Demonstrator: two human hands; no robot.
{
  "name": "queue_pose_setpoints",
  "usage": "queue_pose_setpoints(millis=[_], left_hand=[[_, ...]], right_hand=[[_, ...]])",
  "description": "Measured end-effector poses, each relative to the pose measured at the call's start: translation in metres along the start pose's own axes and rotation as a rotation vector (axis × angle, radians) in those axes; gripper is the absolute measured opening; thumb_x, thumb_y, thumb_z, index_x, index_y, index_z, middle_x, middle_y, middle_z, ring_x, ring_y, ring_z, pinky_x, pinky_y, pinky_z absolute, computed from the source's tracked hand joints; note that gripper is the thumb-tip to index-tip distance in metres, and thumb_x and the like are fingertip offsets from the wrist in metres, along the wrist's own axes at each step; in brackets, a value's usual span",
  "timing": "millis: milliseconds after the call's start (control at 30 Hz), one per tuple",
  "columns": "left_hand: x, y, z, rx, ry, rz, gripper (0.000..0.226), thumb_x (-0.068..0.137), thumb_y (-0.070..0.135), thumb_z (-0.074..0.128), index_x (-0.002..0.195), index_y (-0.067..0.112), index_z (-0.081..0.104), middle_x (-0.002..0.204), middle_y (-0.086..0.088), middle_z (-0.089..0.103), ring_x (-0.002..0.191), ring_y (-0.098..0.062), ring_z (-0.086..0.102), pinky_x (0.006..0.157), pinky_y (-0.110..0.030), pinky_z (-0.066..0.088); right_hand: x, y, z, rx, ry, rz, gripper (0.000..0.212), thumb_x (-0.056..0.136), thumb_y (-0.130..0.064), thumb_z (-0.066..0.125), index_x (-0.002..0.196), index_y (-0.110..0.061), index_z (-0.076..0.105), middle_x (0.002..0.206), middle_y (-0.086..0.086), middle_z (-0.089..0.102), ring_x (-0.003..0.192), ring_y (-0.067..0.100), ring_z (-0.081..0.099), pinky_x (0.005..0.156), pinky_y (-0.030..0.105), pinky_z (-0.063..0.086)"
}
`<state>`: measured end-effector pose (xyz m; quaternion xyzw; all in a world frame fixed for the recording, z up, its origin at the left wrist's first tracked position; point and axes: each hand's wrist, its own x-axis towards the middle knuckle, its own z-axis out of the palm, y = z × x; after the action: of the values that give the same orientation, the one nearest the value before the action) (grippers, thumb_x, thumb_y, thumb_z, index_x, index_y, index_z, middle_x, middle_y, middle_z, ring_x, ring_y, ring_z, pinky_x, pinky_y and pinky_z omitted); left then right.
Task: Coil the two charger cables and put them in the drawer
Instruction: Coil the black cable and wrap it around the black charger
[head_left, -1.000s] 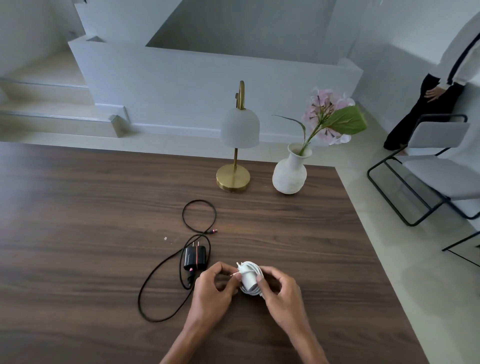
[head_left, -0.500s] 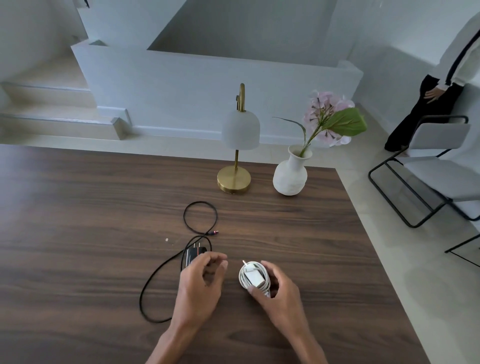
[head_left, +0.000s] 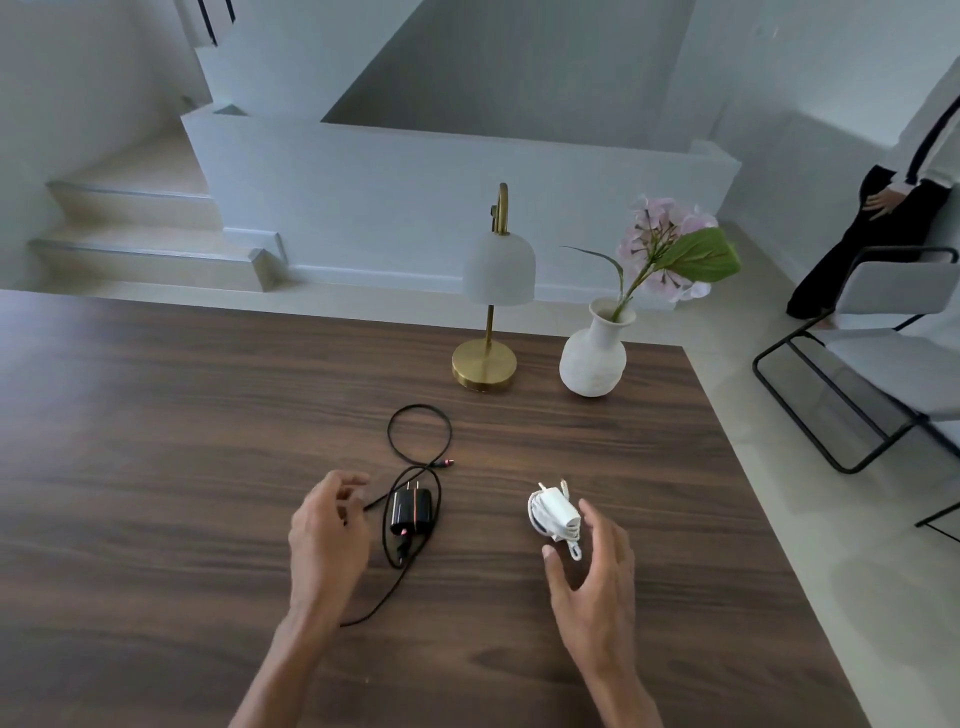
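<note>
The white charger (head_left: 555, 515), its cable wound around the plug, lies on the dark wooden table (head_left: 156, 467). My right hand (head_left: 592, 577) hovers just behind it with fingers spread, holding nothing. The black charger (head_left: 411, 512) lies to the left, its black cable (head_left: 420, 434) spread in loose loops across the table. My left hand (head_left: 327, 535) is beside the black plug with fingers loosely curled, and part of the black cable runs under it. No drawer is in view.
A brass lamp with a white shade (head_left: 488, 332) and a white vase with pink flowers (head_left: 595, 358) stand at the table's far edge. The table's right edge runs diagonally; a black-framed chair (head_left: 872, 364) and a person (head_left: 893, 218) are beyond it.
My right hand moved the coiled white charger to the right, set it on the table and let go. My left hand left the white charger and moved left to the black one.
</note>
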<state>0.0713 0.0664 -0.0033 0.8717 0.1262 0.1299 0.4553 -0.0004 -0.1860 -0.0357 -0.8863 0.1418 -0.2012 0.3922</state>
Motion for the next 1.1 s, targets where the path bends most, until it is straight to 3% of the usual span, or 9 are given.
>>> queue_pose_setpoints(millis=[67,133,233,300,467,700,833,967,1100], left_hand=[[0.012,-0.018,0.001,0.108,-0.244,0.084,0.044,0.086,-0.007,0.061,0.098,0.034,0.066,0.100,0.001,0.067,0.096,-0.027,0.070,0.087,-0.035,0.055],[0.020,-0.025,0.005,0.209,-0.477,0.305,0.060,0.079,-0.015,0.056,0.119,0.029,0.067,0.119,-0.003,0.061,0.116,-0.028,0.062,0.100,-0.039,0.052],[0.026,-0.011,0.007,0.517,-0.715,0.500,0.072,0.083,-0.005,0.060,0.142,0.036,0.053,0.156,-0.004,0.035,0.142,-0.025,0.040,0.114,-0.040,0.040],[0.029,-0.002,0.009,0.699,-0.773,0.575,0.075,0.087,0.003,0.064,0.148,0.042,0.041,0.160,-0.001,0.026,0.144,-0.023,0.035,0.115,-0.038,0.037],[0.025,0.005,0.005,0.799,-0.710,0.671,0.059,0.088,0.020,0.070,0.141,0.031,0.046,0.137,-0.006,0.042,0.125,-0.024,0.050,0.100,-0.035,0.050],[0.013,-0.013,-0.005,0.774,-0.711,0.585,0.066,0.091,0.043,0.066,0.148,0.024,0.037,0.143,-0.005,0.044,0.121,-0.026,0.060,0.089,-0.041,0.054],[-0.007,-0.007,-0.019,0.844,-0.642,0.545,0.049,0.089,0.066,0.053,0.118,0.026,0.055,0.114,-0.003,0.066,0.102,-0.027,0.067,0.075,-0.037,0.050],[-0.025,0.007,-0.034,0.574,-0.605,0.345,0.051,0.092,0.068,0.046,0.073,0.021,0.054,0.067,0.001,0.064,0.064,-0.020,0.063,0.058,-0.034,0.041],[-0.037,0.033,-0.060,0.221,-0.917,0.190,0.063,0.086,0.069,0.053,0.078,0.008,0.068,0.064,0.001,0.066,0.054,-0.010,0.056,0.056,-0.030,0.047]], right_hand=[[-0.007,-0.007,-0.001,0.011,0.005,-0.043,0.063,0.081,-0.009,0.077,0.137,-0.014,0.051,0.130,0.000,0.056,0.120,0.018,0.051,0.102,0.004,0.031],[-0.012,-0.014,-0.002,0.031,0.008,-0.080,0.061,0.082,-0.007,0.075,0.136,-0.019,0.051,0.129,-0.004,0.054,0.120,0.016,0.050,0.104,0.022,0.041],[-0.017,-0.021,-0.004,0.044,-0.004,-0.094,0.057,0.084,-0.008,0.072,0.135,-0.023,0.051,0.130,-0.008,0.053,0.121,0.012,0.050,0.105,0.035,0.046],[-0.020,-0.022,-0.004,0.050,-0.018,-0.103,0.054,0.085,-0.009,0.070,0.134,-0.023,0.052,0.132,-0.009,0.054,0.123,0.012,0.050,0.105,0.039,0.048],[-0.025,-0.032,-0.001,0.083,-0.072,-0.123,0.049,0.087,-0.013,0.069,0.132,-0.025,0.054,0.131,-0.013,0.054,0.123,0.011,0.054,0.101,0.040,0.051],[-0.031,-0.049,0.002,0.138,-0.157,-0.117,0.046,0.088,-0.018,0.068,0.131,-0.031,0.055,0.116,-0.014,0.055,0.109,0.003,0.056,0.092,0.029,0.053],[-0.039,-0.054,-0.008,0.170,-0.192,-0.123,0.043,0.088,-0.017,0.069,0.127,-0.033,0.058,0.113,-0.014,0.056,0.107,0.002,0.056,0.090,0.028,0.054],[-0.034,-0.066,-0.017,0.234,-0.266,-0.163,0.037,0.090,-0.016,0.066,0.122,-0.034,0.061,0.111,-0.015,0.057,0.104,0.004,0.058,0.087,0.027,0.055],[-0.027,-0.084,-0.031,0.402,-0.362,-0.205,0.044,0.093,-0.004,0.059,0.122,-0.036,0.064,0.120,-0.011,0.060,0.102,0.007,0.061,0.083,0.018,0.054]])
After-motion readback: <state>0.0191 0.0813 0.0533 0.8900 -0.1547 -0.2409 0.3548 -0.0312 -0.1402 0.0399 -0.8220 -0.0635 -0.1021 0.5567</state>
